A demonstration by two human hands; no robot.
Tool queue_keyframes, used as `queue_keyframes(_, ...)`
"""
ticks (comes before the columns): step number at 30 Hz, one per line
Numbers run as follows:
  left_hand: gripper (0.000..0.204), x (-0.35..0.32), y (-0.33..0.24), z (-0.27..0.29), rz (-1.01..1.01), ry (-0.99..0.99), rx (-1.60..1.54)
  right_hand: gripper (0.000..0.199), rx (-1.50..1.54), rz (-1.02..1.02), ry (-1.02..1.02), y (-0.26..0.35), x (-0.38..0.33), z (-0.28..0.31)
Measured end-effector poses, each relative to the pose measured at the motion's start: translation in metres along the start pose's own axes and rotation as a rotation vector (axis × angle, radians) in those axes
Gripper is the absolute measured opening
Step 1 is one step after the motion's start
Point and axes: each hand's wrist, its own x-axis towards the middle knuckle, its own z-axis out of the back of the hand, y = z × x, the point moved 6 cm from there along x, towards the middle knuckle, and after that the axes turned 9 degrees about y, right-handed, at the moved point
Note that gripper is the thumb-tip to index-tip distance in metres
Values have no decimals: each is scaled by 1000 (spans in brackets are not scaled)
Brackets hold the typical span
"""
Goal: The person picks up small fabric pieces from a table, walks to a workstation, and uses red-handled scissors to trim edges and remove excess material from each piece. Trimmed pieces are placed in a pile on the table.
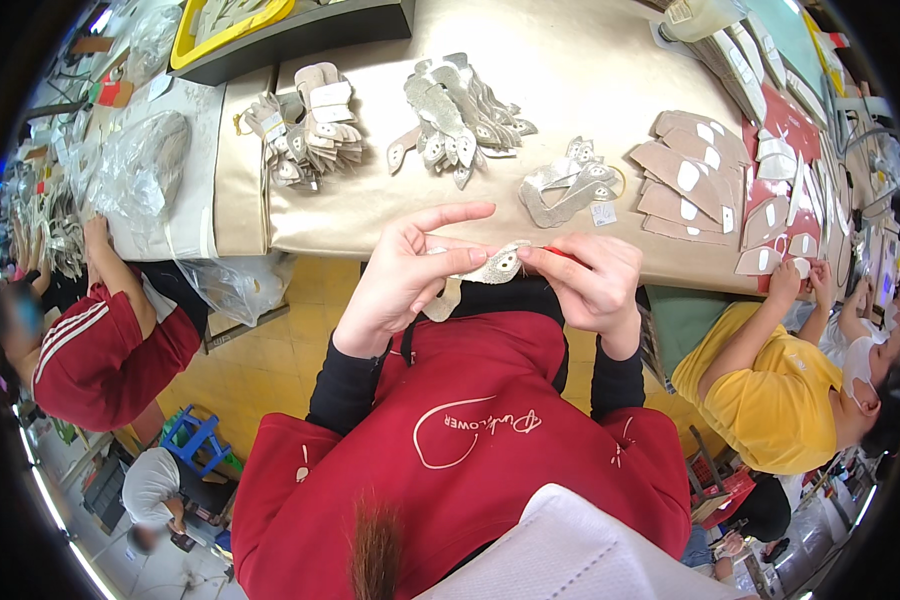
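Observation:
Above my lap, at the table's front edge, my left hand (398, 275) pinches a pale beige shoe-upper piece (502, 266) with small dark holes at its pointed end. A strip of it hangs below the thumb, and my index finger stretches out over it. My right hand (598, 285) is closed at the piece's tip. A thin red tool (567, 256) shows between its thumb and fingers; its kind I cannot make out. Just beyond lies a small tied bunch of similar pieces (570, 185) with a paper tag.
Farther back sit a larger pile of grey pieces (460, 110) and a bundle (310, 125). Stacked brown panels (690, 175) lie at right. A black tray (310, 42) stands far left. Co-workers in yellow (770, 395) and red (115, 350) sit on either side.

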Motion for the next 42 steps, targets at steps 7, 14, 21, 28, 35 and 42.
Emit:
queue_keyframes(7,44,-2,-2,6,-109,-16,-162,41,358,-387,-337,-21,-23,0)
queue_keyframes(14,33,0,-2,12,-364,13,-467,57,1468,-956,19,-7,-31,-90)
queue_keyframes(21,48,-5,-2,-17,-410,169,-476,62,1648,-938,-180,-10,-13,-96)
queue_keyframes(28,44,-2,7,1,-280,-184,-84,52,1287,-695,-298,-11,-13,-66)
queue_keyframes(35,20,2,13,-2,-298,-139,151,39,658,-419,-202,-1,-2,-34)
queue_keyframes(42,19,-1,7,-2,-247,-146,178,40,-2,-187,-128,0,5,-8)
